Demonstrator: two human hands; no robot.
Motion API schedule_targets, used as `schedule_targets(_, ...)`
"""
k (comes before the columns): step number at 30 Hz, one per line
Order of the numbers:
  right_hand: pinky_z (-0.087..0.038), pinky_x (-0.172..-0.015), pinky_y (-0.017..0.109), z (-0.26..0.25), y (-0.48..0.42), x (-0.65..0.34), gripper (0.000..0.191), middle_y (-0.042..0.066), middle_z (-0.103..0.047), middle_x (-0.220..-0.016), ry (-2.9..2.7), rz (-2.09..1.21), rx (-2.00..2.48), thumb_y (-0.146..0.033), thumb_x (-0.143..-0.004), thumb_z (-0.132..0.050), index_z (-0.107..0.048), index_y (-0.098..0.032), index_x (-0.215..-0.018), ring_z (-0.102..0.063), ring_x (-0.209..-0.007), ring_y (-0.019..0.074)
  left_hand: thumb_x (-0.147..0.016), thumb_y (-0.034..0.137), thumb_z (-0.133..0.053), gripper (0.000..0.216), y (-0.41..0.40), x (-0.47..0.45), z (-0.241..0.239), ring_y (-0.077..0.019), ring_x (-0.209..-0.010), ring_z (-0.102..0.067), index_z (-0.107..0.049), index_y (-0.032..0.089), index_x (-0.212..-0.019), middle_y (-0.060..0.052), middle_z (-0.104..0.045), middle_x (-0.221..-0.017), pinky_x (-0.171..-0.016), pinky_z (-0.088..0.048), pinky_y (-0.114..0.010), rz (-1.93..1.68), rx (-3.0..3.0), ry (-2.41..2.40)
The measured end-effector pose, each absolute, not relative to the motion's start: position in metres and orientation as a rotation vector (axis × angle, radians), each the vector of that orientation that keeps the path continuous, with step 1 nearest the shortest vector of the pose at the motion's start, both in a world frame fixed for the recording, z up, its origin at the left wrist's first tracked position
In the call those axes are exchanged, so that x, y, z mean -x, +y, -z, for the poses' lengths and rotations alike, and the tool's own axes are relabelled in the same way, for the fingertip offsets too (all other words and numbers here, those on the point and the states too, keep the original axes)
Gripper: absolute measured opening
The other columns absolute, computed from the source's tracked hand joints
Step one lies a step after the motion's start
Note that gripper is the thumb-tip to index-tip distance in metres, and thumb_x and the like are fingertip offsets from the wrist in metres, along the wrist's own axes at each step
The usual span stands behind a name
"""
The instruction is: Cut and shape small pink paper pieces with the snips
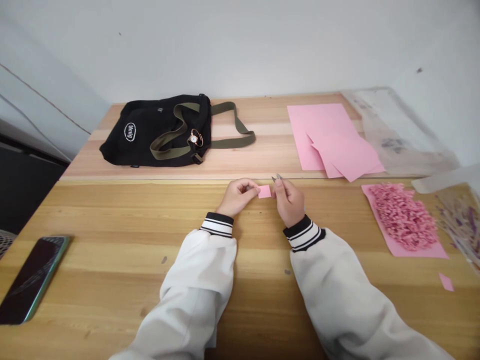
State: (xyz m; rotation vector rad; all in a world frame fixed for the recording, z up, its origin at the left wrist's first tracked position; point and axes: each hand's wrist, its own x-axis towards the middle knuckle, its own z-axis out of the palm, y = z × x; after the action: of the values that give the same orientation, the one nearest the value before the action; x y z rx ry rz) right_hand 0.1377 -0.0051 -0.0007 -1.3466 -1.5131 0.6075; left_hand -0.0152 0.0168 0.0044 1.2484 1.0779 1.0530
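Observation:
Between the thumb and fingers of my left hand (pixel 239 195) is a small pink paper rectangle (pixel 264 191), held by its left edge just above the table. Facing it from the right, my right hand (pixel 289 202) is closed around what looks like a pair of tweezers (pixel 277 177). Only its two pointed metal tips show, directed away from me and slightly apart; the rest is hidden in the hand. The paper's right edge lies close to the right fingertips, and whether they touch I cannot tell.
Pink paper sheets (pixel 330 135) overlap at the back right, beside a clear plastic bag (pixel 405 135). A heap of small pink pieces (pixel 407 217) rests on pink paper, with a loose pink scrap (pixel 446 282) nearby. Left are a black bag (pixel 150 132) and a phone (pixel 33 280).

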Motion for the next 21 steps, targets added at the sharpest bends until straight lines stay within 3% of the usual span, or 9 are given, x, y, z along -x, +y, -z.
schedule_targets(4,-0.040,-0.052,0.029,0.0028,-0.0045,-0.1374,0.030,-0.001,-0.056,-0.057,-1.724,-0.663,1.256,-0.040,-0.089,-0.050,-0.052,-0.022,-0.064,-0.049,-0.052,0.0134,-0.067,0.026,-0.069,0.014,0.0157,0.0156,-0.0052,-0.0096,-0.056,-0.048,-0.064,0.014,-0.063,0.000,-0.061,-0.059,-0.059,-0.039,-0.025,-0.957,-1.328,1.047)
schedule_targets(8,-0.040,-0.053,0.029,0.0029,-0.0042,-0.1367,0.030,-0.001,-0.059,-0.056,-1.801,-0.658,1.235,-0.034,-0.090,-0.048,-0.051,-0.022,-0.063,-0.051,-0.052,0.0133,-0.069,0.026,-0.068,0.014,0.0144,0.0163,-0.0073,-0.0113,-0.061,-0.052,-0.063,0.014,-0.062,-0.001,-0.062,-0.059,-0.065,-0.042,-0.026,-0.890,-1.373,1.004)
schedule_targets(15,-0.034,-0.050,0.029,0.0019,-0.0041,-0.1359,0.037,-0.003,-0.043,-0.050,-1.710,-0.454,1.325,-0.040,-0.091,-0.044,-0.042,-0.023,-0.059,-0.040,-0.048,0.0125,-0.064,0.026,-0.071,0.014,0.0158,0.0172,-0.0067,-0.0100,-0.057,-0.049,-0.064,0.015,-0.059,0.000,-0.060,-0.058,-0.059,-0.039,-0.025,-0.979,-1.324,1.034)
schedule_targets(21,-0.036,-0.052,0.030,0.0031,-0.0063,-0.1387,0.044,-0.002,-0.044,-0.052,-1.514,-0.517,1.341,-0.048,-0.095,-0.034,-0.042,-0.023,-0.060,-0.043,-0.050,0.0137,-0.061,0.029,-0.075,0.017,0.0161,0.0180,-0.0094,-0.0114,-0.060,-0.053,-0.064,0.016,-0.058,0.001,-0.063,-0.060,-0.065,-0.043,-0.026,-1.065,-1.210,0.998)
